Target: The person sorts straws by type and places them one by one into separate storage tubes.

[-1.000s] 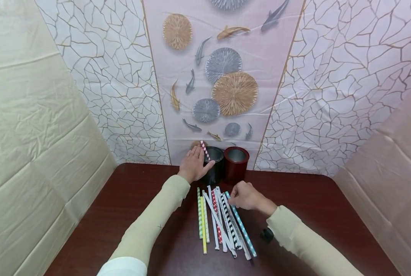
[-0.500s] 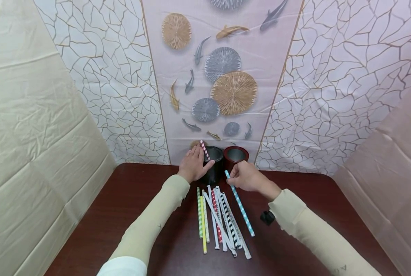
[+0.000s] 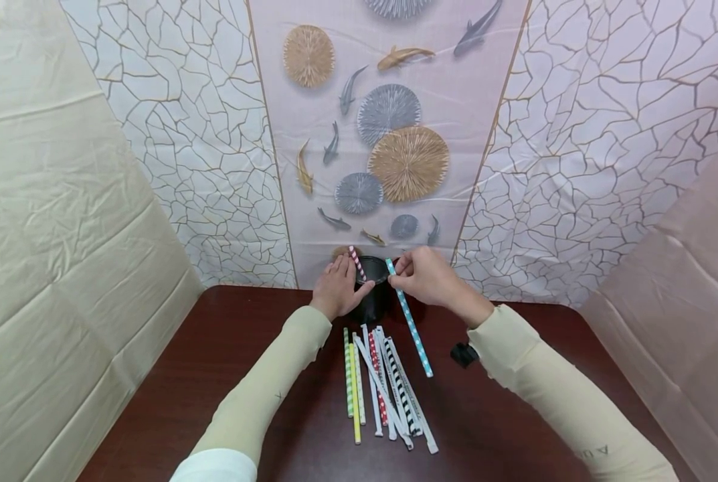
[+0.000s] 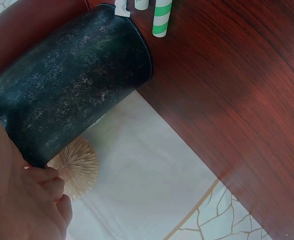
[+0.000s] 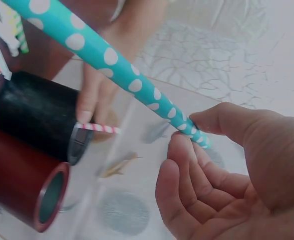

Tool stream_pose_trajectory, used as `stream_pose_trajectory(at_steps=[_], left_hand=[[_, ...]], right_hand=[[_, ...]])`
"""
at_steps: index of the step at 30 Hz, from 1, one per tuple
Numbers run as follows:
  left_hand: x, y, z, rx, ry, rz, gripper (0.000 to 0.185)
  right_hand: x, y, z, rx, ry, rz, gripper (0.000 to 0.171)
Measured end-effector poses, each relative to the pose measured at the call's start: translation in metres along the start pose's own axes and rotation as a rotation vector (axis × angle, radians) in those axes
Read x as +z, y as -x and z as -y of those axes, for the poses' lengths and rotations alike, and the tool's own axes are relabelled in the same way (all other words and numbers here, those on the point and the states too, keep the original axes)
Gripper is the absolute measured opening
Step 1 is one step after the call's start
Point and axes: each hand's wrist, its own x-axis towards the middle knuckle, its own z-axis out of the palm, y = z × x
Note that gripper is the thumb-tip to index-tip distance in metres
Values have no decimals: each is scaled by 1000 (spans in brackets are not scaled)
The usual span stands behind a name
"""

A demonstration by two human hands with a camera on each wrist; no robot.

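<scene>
My right hand (image 3: 425, 273) pinches a blue straw with white dots (image 3: 409, 320) near its upper end, between thumb and fingers. The straw slants in the air, its lower end toward me, as the right wrist view shows up close (image 5: 132, 80). At the left side of a black cup (image 3: 371, 301), my left hand (image 3: 336, 288) grips the cup by the rim, thumb in front. A pink-and-white striped straw (image 3: 356, 262) stands leaning inside that cup. Beside it is a dark red cup (image 5: 24, 175), mostly hidden behind my right hand in the head view.
In front of the cups lies a row of straws: green striped (image 3: 348, 375), yellow (image 3: 356, 395), red dotted (image 3: 378, 375), black-and-white striped (image 3: 401, 388) and several in white paper wrappers (image 3: 415, 408). A patterned cloth wall (image 3: 413, 221) rises behind the dark red-brown table (image 3: 214, 361).
My right hand has picked up the blue dotted straw from the right of the row and carried it up toward the cups. The left hand has stayed at the black cup.
</scene>
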Motion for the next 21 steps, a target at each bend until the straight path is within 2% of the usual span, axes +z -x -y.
stream_pose_trajectory(at_steps=[4, 10, 16, 21], left_hand=[[0, 0, 1, -1, 19, 2, 91], [1, 0, 1, 3, 11, 3, 92], [2, -1, 1, -1, 4, 8, 92], [2, -2, 1, 0, 14, 10, 91]], right_hand=[[-8, -6, 13, -35, 37, -81, 15], [-19, -15, 31, -69, 26, -163, 17], [-27, -24, 45, -132, -19, -249, 16], [-34, -31, 57, -131, -73, -311, 17]])
